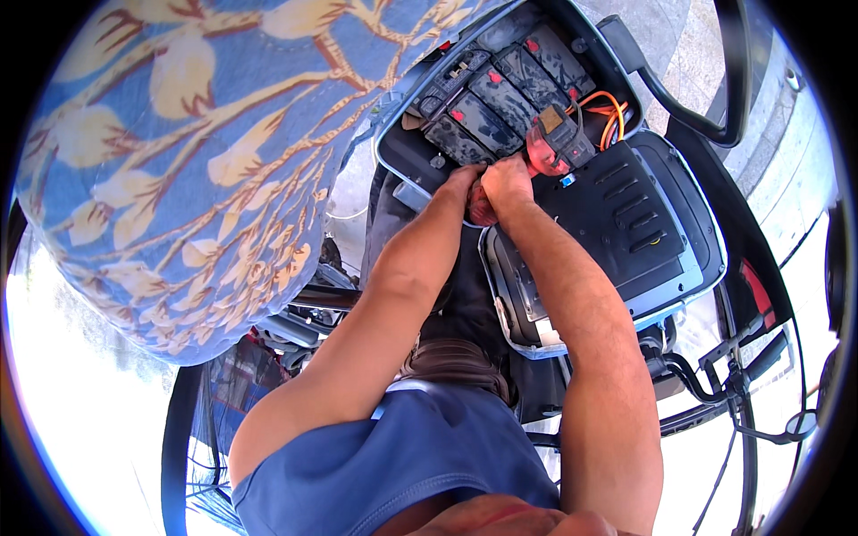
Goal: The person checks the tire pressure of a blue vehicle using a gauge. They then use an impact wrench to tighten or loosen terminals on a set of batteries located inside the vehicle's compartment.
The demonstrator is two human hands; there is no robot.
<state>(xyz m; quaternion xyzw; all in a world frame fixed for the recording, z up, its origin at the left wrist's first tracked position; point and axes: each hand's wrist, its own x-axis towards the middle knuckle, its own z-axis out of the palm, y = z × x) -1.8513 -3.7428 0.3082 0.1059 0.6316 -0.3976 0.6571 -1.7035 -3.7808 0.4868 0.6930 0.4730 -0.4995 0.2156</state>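
My right hand (508,181) is closed around a red and black power tool (545,154), which looks cordless. Its black block end sticks out beyond my fist, and another red part shows below my hands. Right beside it, my left hand (466,179) reaches in at the near edge of an open case (407,152); its fingers are mostly hidden. Inside the case lie several dusty black batteries (500,103) with red terminal caps. Orange cables (613,114) loop at the case's right side, behind the tool.
A black slotted panel (617,210) in a pale-rimmed case half lies to the right. A large blue cushion-like thing with a leaf pattern (197,179) fills the left. Black frame tubes (688,116) and a handlebar with a small mirror (800,424) stand at the right.
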